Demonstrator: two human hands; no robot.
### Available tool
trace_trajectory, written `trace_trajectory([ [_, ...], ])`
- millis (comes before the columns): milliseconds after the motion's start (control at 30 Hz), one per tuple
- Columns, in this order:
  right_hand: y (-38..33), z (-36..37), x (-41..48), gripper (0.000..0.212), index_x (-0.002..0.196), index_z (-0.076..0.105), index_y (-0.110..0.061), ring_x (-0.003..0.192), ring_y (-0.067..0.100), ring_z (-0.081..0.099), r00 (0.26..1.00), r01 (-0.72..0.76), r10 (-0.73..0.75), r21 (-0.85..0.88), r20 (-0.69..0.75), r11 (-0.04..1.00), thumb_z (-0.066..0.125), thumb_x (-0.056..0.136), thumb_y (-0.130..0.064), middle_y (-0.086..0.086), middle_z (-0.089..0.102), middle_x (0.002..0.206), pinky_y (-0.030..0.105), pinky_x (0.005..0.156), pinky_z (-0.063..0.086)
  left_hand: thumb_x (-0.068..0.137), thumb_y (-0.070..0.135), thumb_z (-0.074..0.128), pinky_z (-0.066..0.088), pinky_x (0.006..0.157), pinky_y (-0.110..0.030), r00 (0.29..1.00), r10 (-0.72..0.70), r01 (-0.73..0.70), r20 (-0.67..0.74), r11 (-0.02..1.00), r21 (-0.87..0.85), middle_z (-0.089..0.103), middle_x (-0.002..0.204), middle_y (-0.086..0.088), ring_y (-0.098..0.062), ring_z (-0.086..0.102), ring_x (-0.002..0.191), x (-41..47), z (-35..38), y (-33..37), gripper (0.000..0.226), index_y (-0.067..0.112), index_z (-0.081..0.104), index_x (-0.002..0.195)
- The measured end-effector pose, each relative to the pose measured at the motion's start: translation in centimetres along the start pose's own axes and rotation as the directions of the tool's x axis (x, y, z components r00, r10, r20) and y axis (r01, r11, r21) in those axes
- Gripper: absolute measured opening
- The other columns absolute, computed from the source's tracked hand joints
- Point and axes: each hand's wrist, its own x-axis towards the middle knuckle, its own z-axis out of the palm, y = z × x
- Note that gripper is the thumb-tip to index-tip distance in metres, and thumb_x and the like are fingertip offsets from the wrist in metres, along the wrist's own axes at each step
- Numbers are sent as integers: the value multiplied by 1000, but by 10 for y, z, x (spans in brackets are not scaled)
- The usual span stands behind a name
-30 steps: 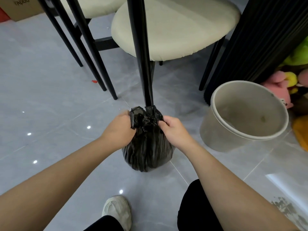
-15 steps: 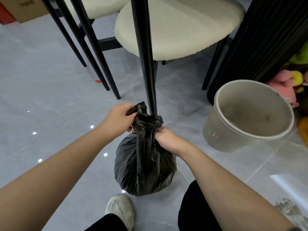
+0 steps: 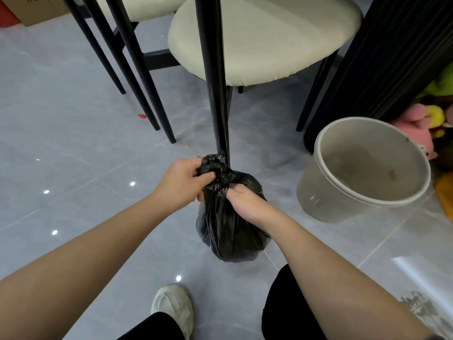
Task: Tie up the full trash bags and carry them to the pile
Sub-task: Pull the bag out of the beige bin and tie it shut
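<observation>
Grey glossy floor tiles fill most of the view, seen from above by a person looking down at their own arms. A chair with a round cream seat stands ahead on thin black legs, and one black leg runs down the middle of the view to just behind the bag. A second chair is partly visible at the upper left. A black ribbed column rises at the upper right.

Right of centre, a round grey bin stands on the floor, near the bag but apart from it.

The black trash bag is in the centre, in front of the person's legs, full and rounded. Whether its base touches the floor cannot be told. Its gathered neck is twisted into a bunch at the top.

The left hand grips that bunched top, fingers curled round the plastic. The right hand clasps the neck just below it, on the bag's right side.

A pale shoe shows at the bottom edge. Pink and yellow plush toys lie at the far right, a cardboard box sits at the top left, and a small red scrap lies on the floor by the chair legs.
</observation>
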Motion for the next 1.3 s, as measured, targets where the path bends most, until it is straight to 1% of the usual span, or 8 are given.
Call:
trace_trajectory([
  [200, 1, 4, -3, 26, 99, 55, -34, 105, 12, 56, 990, 113, -92, -217, 104, 970, 44, 81, -51, -6, 63, 107, 33, 96, 43, 90, 1, 57, 54, 46, -20, 995, -40, 60, 97, 975, -214, 61, 52, -6, -8, 57, 39, 10, -3, 9, 10, 3, 60, 80],
  [367, 5, 8, 3, 31, 107, 64, -22, 104, 13, 59, 988, 109, -128, -208, -83, 972, 47, 94, -44, -2, 67, 108, 31, 95, 45, 91, 3, 56, 52, 51, -19, 998, -16, 38, 68, 940, -340, 62, 72, -10, -7, 60, 50, 16, -7, 2, 8, 6, 61, 85],
  [500, 4, 2, 2, 42, 106, 63, -17, 102, 16, 60, 991, -22, 8, -104, -136, 994, 43, 92, -50, 3, 67, 108, 31, 89, 44, 91, 5, 48, 48, 64, -16, 999, -27, 27, -25, 1000, -11, 64, 98, 1, -12, 61, 80, 16, -7, -32, 24, 17, 62, 107],
  [633, 0, -1, -2, 38, 100, 63, -14, 103, 19, 62, 982, 1, -11, -56, -186, 998, 43, 93, -45, 7, 69, 108, 39, 100, 44, 76, 48, 65, 31, 105, -19, 924, 121, -202, 362, 959, 197, 42, 137, 10, -5, 39, 127, -4, 16, -64, 76, 22, 36, 141],
  [700, -4, -3, -6, 32, 102, 65, -11, 103, 18, 62, 982, 10, -13, -17, -190, 1000, 43, 97, -33, 9, 69, 109, 35, 98, 44, 65, 64, 64, 31, 111, -32, 913, 131, -257, 385, 920, 297, 38, 145, 6, -11, 35, 133, -1, 33, -73, 98, 23, 26, 146],
  [800, -4, -3, -5, 38, 104, 65, -4, 98, 19, 64, 979, 5, -7, -11, -206, 1000, 43, 98, -34, 11, 70, 104, 34, 92, 45, 73, 42, 66, 42, 100, -40, 931, 188, -288, 311, 904, 315, 53, 130, -4, -23, 50, 120, 9, 50, -78, 68, 15, 43, 132],
  [933, 4, -8, 1, 31, 91, 61, -15, 86, 20, 58, 953, -15, -40, -179, -300, 984, 41, 98, -38, 2, 61, 84, 29, 77, 40, 89, 14, 56, 41, 76, -25, 959, 210, -254, 191, 935, 246, 69, 106, -9, -25, 62, 98, 14, 58, -72, 22, 11, 63, 110],
  [1300, 9, -17, 7, 13, 88, 61, -17, 91, 36, 59, 920, -148, -77, -522, -384, 840, 49, 86, -23, 13, 66, 101, 39, 78, 51, 90, 29, 60, 43, 68, -31, 958, 72, -77, 279, 997, 8, 63, 74, -4, -15, 53, 69, 18, 48, -77, 13, 18, 54, 89],
])
